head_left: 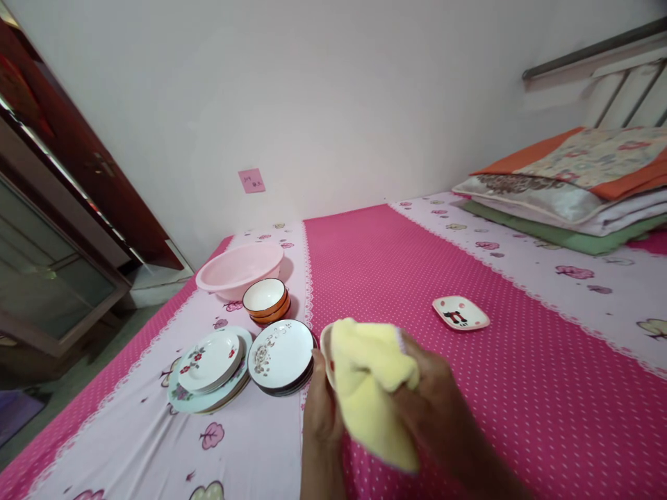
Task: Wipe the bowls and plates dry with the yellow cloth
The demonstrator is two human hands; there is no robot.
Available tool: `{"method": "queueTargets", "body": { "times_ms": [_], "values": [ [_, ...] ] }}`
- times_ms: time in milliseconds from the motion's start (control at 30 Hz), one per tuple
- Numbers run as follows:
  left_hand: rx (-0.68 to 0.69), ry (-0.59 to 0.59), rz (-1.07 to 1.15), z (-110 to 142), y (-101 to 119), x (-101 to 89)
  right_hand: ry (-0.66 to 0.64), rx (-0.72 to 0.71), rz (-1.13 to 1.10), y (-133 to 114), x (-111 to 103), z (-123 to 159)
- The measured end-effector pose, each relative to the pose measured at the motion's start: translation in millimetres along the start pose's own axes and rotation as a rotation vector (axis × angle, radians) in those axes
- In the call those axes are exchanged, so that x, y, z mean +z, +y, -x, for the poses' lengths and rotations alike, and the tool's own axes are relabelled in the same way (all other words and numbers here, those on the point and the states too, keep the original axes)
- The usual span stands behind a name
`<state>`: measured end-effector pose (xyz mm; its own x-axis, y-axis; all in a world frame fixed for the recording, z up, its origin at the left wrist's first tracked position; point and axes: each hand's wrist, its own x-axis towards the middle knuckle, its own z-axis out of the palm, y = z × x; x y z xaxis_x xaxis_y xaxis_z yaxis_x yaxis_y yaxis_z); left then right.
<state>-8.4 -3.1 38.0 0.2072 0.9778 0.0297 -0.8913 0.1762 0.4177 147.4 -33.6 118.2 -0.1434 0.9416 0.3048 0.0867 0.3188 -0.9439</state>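
The yellow cloth point(369, 389) hides most of the dish point(326, 342) in the left hand point(322, 406).

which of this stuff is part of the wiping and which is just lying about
In the job:
- dish, in the left hand
- cloth, in the right hand
- probably cat dish, bowls, plates

Just about:
- basin, seemingly
- bedding
- pink square on the wall

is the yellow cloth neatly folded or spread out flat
Neither: the yellow cloth is bunched up. It is gathered in creases at the right hand, with a loose end hanging down.
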Motion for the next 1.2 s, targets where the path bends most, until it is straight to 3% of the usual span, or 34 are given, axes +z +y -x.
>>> {"method": "queueTargets", "body": {
  "times_ms": [100, 167, 300, 400, 667, 867, 1000, 1100, 1200],
  "values": [
    [0.07, 0.196, -0.01, 4.6, 4.3, 5.5, 0.188, -0.143, 0.102, 3.1, -25.7, -8.2],
    [0.066, 0.252, -0.01, 6.4, 8.6, 7.4, 0.211, -0.32, 0.289, 6.6, -34.0, -11.5],
    [0.043, 0.196, -0.015, 5.4, 10.8, 4.5, 0.012, -0.569, 0.658, 17.8, -23.4, -12.8],
    [0.004, 0.131, -0.052, 4.6, 7.6, 0.2, -0.079, -0.622, 0.83, 26.1, -6.8, -12.1],
    [0.008, 0.063, -0.216, 4.5, -3.2, 9.9, -0.14, -0.488, 0.849, 34.8, 9.4, -14.0],
    [0.123, 0.071, -0.412, 2.1, -5.7, 6.9, -0.173, -0.283, 0.865, 46.8, 10.2, -17.0],
    [0.138, 0.04, -0.537, 6.4, -3.9, 7.5, -0.208, -0.137, 0.871, 41.7, 7.9, -15.2],
    [0.152, 0.019, -0.546, 11.0, -2.2, 12.3, -0.218, -0.001, 0.711, 34.6, 2.0, -14.7],
    [0.159, 0.013, -0.509, 14.4, -0.7, 16.0, -0.27, 0.126, 0.375, 34.3, -5.1, -18.4]
  ]
}}
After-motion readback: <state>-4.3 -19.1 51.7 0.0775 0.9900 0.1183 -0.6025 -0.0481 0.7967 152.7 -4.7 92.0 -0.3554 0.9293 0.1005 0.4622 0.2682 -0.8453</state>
